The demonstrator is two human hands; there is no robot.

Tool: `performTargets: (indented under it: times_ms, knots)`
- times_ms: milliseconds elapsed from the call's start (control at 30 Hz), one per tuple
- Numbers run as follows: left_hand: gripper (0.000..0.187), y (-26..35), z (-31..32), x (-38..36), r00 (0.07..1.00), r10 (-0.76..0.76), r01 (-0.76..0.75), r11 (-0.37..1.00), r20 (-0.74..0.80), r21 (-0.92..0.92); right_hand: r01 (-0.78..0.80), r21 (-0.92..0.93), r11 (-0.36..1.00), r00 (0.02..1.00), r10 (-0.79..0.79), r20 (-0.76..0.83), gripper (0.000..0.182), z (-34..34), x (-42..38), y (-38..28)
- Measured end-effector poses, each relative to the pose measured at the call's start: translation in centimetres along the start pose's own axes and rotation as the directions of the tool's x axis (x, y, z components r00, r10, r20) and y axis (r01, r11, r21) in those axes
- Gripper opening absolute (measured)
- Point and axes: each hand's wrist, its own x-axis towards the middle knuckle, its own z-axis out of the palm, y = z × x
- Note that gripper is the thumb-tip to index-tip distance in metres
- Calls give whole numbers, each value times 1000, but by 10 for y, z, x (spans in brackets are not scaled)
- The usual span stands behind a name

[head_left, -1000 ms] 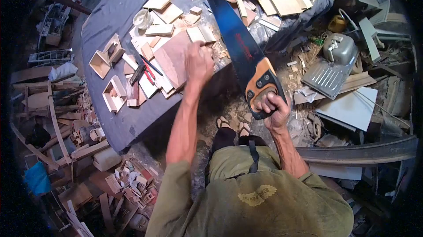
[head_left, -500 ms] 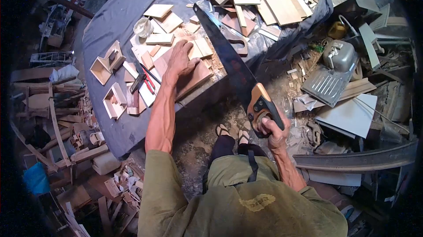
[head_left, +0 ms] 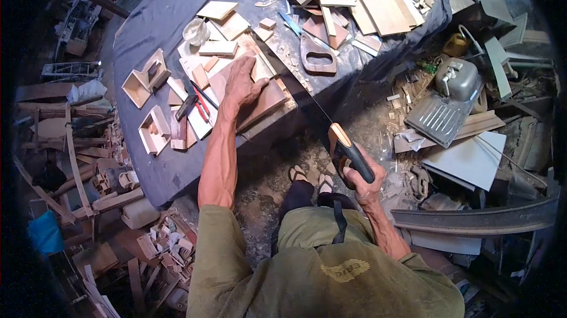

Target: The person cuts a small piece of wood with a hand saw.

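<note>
Black-bladed saw, one, in right hand

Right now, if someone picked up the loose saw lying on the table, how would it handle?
The saw would probably feel handle-heavy, since its broad looped handle looks much thicker than the blade. The thin blade might flex slightly. Lying flat, it seems unlikely to roll.

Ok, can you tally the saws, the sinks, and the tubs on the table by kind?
Saws: 2 (held saw in the right hand, loose saw on the table)
Sinks: 1 (metal sink)
Tubs: 1 (whitish tub)
Total: 4
</note>
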Motion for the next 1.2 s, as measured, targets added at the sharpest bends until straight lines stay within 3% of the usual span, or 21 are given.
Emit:
performTargets:
  times_ms: [133,333,433,733,1000,1200]
  knots:
    - [70,-3,3,1,998,51,-50,997,-25,54,52,-52,997,999,-52,11,57,-2,0,5]
    - [70,-1,4,2,999,43,-42,998,-17,42,0,-28,1000,1000,0,28,58,-2,-2,-1]
    - [69,0,2,2,999,41,-40,999,-16,32,85,-82,993,996,-82,34,58,-2,-2,1]
    - [71,-3,4,3,999,43,-43,998,-13,38,-5,-11,1000,999,4,-37,59,0,-10,1]
    - [73,-5,5,4,998,61,-61,997,-3,38,239,-208,949,971,-239,23,56,-3,-18,16]
    - [69,-4,5,5,1000,24,-24,997,0,68,235,-228,945,971,-238,15,54,1,-29,14]
